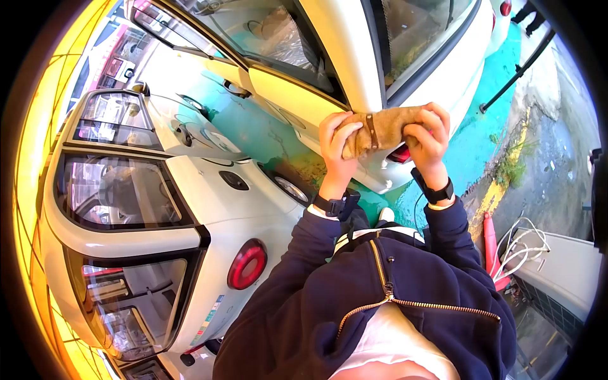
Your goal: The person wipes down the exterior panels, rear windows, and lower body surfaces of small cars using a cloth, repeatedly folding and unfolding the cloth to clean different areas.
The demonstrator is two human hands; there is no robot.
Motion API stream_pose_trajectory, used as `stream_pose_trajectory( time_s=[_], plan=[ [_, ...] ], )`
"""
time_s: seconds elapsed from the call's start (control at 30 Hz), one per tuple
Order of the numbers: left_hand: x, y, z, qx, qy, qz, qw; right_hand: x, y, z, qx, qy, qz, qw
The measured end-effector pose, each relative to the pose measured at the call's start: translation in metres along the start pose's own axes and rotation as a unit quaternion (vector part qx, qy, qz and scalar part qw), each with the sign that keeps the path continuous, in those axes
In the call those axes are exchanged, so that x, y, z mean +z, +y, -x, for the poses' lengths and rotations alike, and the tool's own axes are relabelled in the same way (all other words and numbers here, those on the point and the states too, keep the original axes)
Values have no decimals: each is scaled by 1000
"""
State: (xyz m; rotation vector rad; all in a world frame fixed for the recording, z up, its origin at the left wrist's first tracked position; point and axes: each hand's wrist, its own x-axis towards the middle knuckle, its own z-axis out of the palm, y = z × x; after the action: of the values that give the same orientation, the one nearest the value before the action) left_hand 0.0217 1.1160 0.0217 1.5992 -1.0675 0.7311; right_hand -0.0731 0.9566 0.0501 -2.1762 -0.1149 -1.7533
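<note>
A brown cloth [396,128], bunched and folded with a darker stripe across it, is stretched between my two hands. My left hand [337,147] has its fingers wrapped round the cloth's left end. At the other end, my right hand [432,140] grips it with bent fingers. Both wrists wear black bands. Just beyond the cloth stands the rear of a white car [364,63], its red tail light partly hidden below the cloth. Whether the cloth touches the car I cannot tell.
Close on my left is another white car [209,190] with a round red tail light [247,263]. The floor [237,126] is wet-looking green. To the right are a red cone [489,244], white cable or hose [520,250] and a black pole [520,71]. A person's legs [529,18] show at the far right.
</note>
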Motion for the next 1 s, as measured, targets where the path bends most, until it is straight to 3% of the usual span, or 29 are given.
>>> stream_pose_trajectory(
  time_s=[0.1,0.23,0.3,0.4,0.57,0.67,0.8,1.0],
  plan=[
    [-1,18,-59,68,55,31,996,3,6,-61,-25,78,27,996],
    [23,-15,-63,143,106,-5,984,40,24,-77,14,-3,-12,1000],
    [34,-30,-46,155,126,8,980,51,24,-54,29,26,5,999],
    [42,-38,-28,137,145,16,980,50,20,-30,93,-17,10,995],
    [42,-41,5,123,104,9,987,50,21,8,168,-42,-30,984],
    [42,-47,18,137,98,12,986,59,33,22,115,35,-118,986],
    [57,-51,41,83,155,26,984,62,30,30,70,76,-90,991],
    [57,-63,56,101,131,24,986,59,32,38,33,59,-85,994]
  ],
)
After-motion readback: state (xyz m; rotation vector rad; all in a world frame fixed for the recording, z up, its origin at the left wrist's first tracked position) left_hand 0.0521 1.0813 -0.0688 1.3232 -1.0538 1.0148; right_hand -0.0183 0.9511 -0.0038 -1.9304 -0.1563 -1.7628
